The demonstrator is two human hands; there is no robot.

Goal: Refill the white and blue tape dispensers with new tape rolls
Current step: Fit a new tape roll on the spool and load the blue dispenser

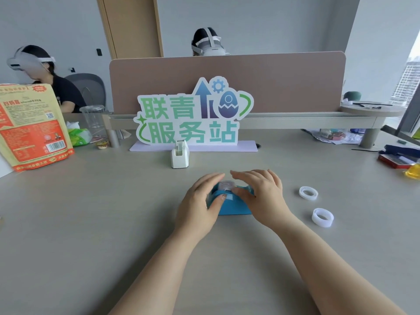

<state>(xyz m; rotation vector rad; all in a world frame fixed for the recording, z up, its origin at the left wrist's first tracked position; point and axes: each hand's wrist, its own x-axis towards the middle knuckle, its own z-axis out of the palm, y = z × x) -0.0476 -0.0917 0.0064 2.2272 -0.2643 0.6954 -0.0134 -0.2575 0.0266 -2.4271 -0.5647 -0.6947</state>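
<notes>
Dispensers number two. The white dispenser (pixel 179 154) stands upright mid-table (pixel 91 212), narrow end toward the person, long axis running away. Nearer, the left hand (pixel 197 205) grips the blue dispenser (pixel 234 206), thumb on its near face, fingers curled over the far side. Its long axis lies left to right, both ends hidden. The right hand (pixel 261 194) holds its right part, fingers stretched leftward over the top. Rightward, two loose rolls lie flat and apart: far tape roll (pixel 308 193), near tape roll (pixel 322 217).
</notes>
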